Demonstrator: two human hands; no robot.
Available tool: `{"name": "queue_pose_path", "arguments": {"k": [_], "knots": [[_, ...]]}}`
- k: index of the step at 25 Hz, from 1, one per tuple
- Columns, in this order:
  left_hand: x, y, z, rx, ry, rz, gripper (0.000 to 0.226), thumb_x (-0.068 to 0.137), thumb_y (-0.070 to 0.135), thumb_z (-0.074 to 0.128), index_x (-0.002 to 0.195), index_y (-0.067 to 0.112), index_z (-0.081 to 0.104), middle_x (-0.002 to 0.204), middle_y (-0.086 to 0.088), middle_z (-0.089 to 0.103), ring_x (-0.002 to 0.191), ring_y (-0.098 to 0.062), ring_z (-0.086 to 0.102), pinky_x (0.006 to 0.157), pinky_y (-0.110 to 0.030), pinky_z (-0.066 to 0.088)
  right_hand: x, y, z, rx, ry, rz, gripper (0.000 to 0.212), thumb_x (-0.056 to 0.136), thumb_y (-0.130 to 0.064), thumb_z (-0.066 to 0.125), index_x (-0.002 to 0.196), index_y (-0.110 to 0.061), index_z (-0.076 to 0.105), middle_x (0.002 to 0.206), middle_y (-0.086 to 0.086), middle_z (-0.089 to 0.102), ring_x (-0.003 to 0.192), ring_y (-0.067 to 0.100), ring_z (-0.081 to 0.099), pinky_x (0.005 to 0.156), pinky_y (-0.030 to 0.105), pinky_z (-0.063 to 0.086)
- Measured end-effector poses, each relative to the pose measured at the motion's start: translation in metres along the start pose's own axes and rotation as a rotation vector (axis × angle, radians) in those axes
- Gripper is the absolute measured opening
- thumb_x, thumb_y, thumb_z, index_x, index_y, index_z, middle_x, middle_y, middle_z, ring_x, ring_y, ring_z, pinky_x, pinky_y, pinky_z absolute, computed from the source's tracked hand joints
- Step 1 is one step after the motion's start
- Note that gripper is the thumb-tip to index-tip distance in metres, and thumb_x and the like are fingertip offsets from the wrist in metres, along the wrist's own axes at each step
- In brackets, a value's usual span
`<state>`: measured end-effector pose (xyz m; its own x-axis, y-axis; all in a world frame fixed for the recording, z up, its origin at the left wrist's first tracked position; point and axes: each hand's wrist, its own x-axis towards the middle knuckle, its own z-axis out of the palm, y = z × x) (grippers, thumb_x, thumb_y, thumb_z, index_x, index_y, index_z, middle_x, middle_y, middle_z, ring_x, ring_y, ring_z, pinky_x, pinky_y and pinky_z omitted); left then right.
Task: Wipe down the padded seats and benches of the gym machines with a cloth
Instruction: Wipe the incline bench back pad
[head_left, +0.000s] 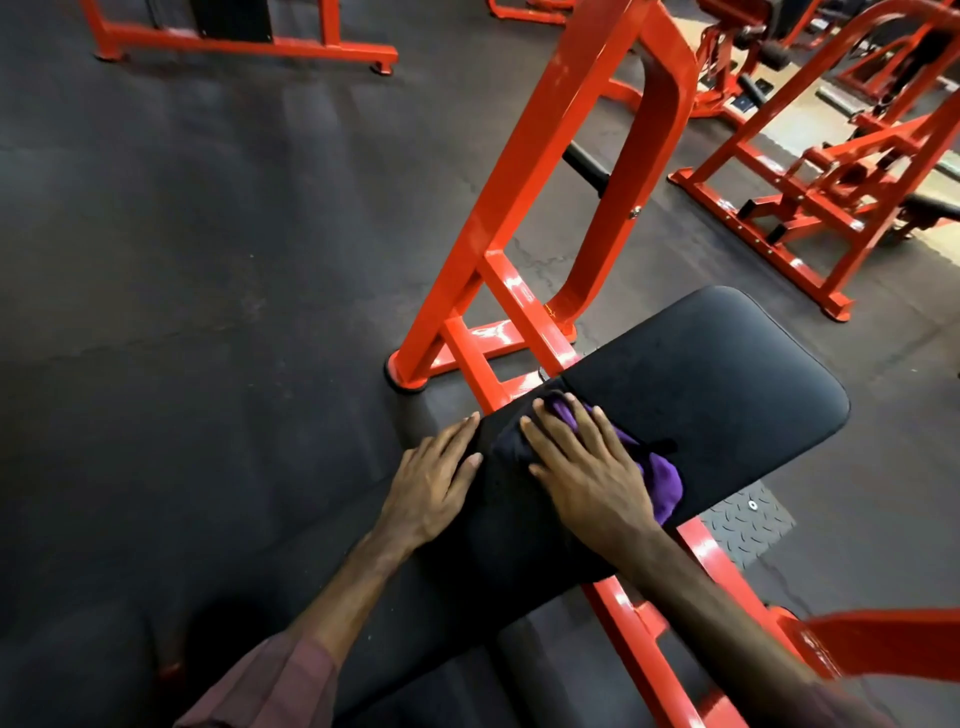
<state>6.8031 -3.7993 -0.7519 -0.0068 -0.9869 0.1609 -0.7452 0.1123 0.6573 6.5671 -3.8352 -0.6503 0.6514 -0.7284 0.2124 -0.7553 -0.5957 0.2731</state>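
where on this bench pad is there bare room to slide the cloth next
The far half of the black pad, between the right hand on the purple cloth and the pad's rounded far end, is bare. The near end is crowded: the left hand rests there too.

Floor (208, 234): dark grey rubber matting, laid in large tiles with faint seams; surface scuffed and dusty in patches.
Floor, far right (795, 124): lighter strip beyond the dark matting.
Tread plate (748, 519): dark diamond-pattern metal plate with one visible bolt head, flat on the floor at lower right.
Frame, upper left (244, 44): orange-red steel base rails with foot pads, carrying a black panel.
Machines, upper right (831, 171): several orange-red tubular frames with black roller pads and grips, standing close together.
Light: bright glare on painted steel; left side of floor darker.
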Motion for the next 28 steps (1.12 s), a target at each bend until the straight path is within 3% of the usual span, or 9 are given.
{"name": "queue_pose_path", "arguments": {"k": [5, 10, 12, 16, 21, 26, 28], "knots": [[0.001, 0.001, -0.002, -0.009, 0.013, 0.012, 0.057, 0.112, 0.052, 0.033, 0.166, 0.032, 0.027, 0.165, 0.018, 0.035, 0.140, -0.009, 0.044, 0.108, -0.034, 0.038, 0.066, -0.018, 0.002, 0.011, -0.074, 0.313, 0.053, 0.112, -0.038, 0.038, 0.160, -0.015, 0.040, 0.165, 0.011, 0.039, 0.159, 0.043, 0.016, 0.127, 0.060, 0.015], [-0.002, 0.000, -0.002, -0.001, 0.019, 0.038, 0.059, 0.110, 0.048, 0.033, 0.167, 0.033, 0.025, 0.165, 0.018, 0.035, 0.138, -0.010, 0.047, 0.106, -0.035, 0.042, -0.028, -0.033, 0.001, 0.049, 0.045, 0.058, 0.052, 0.110, -0.036, 0.052, 0.159, -0.020, 0.044, 0.168, 0.005, 0.038, 0.160, 0.035, 0.020, 0.125, 0.058, 0.026], [-0.002, 0.002, -0.003, -0.016, 0.014, 0.027, 0.058, 0.112, 0.049, 0.034, 0.167, 0.036, 0.022, 0.165, 0.020, 0.033, 0.138, -0.009, 0.046, 0.107, -0.035, 0.041, -0.032, -0.012, -0.004, 0.040, 0.072, 0.115, 0.053, 0.109, -0.035, 0.054, 0.159, -0.020, 0.045, 0.168, 0.004, 0.037, 0.160, 0.034, 0.021, 0.125, 0.058, 0.027], [-0.001, 0.002, -0.004, -0.020, 0.003, 0.011, 0.057, 0.113, 0.047, 0.036, 0.167, 0.038, 0.020, 0.166, 0.020, 0.033, 0.139, -0.008, 0.045, 0.107, -0.033, 0.038, 0.022, -0.020, -0.004, 0.035, -0.010, 0.365, 0.053, 0.113, -0.036, 0.041, 0.163, -0.018, 0.036, 0.170, 0.010, 0.032, 0.160, 0.040, 0.014, 0.127, 0.059, 0.018], [-0.011, 0.001, -0.006, -0.012, 0.021, -0.020, 0.055, 0.113, 0.043, 0.037, 0.167, 0.038, 0.023, 0.165, 0.022, 0.033, 0.140, -0.007, 0.044, 0.106, -0.030, 0.036, -0.044, -0.035, 0.000, 0.073, 0.045, 0.049, 0.052, 0.110, -0.034, 0.052, 0.160, -0.020, 0.044, 0.168, 0.004, 0.037, 0.160, 0.035, 0.020, 0.124, 0.059, 0.027], [-0.031, -0.015, -0.008, 0.018, 0.037, -0.106, 0.054, 0.113, 0.049, 0.032, 0.166, 0.039, 0.025, 0.164, 0.021, 0.036, 0.142, -0.005, 0.041, 0.108, -0.029, 0.031, 0.015, -0.037, 0.006, 0.088, 0.011, 0.231, 0.053, 0.109, -0.033, 0.046, 0.160, -0.018, 0.042, 0.167, 0.008, 0.038, 0.160, 0.040, 0.018, 0.127, 0.059, 0.018], [-0.041, -0.022, -0.007, 0.026, 0.041, -0.145, 0.055, 0.112, 0.053, 0.028, 0.165, 0.041, 0.025, 0.163, 0.022, 0.037, 0.143, -0.005, 0.041, 0.111, -0.031, 0.031, 0.020, -0.056, 0.014, 0.112, -0.033, 0.119, 0.054, 0.108, -0.034, 0.044, 0.160, -0.018, 0.040, 0.165, 0.008, 0.039, 0.159, 0.042, 0.017, 0.126, 0.059, 0.017]]}}
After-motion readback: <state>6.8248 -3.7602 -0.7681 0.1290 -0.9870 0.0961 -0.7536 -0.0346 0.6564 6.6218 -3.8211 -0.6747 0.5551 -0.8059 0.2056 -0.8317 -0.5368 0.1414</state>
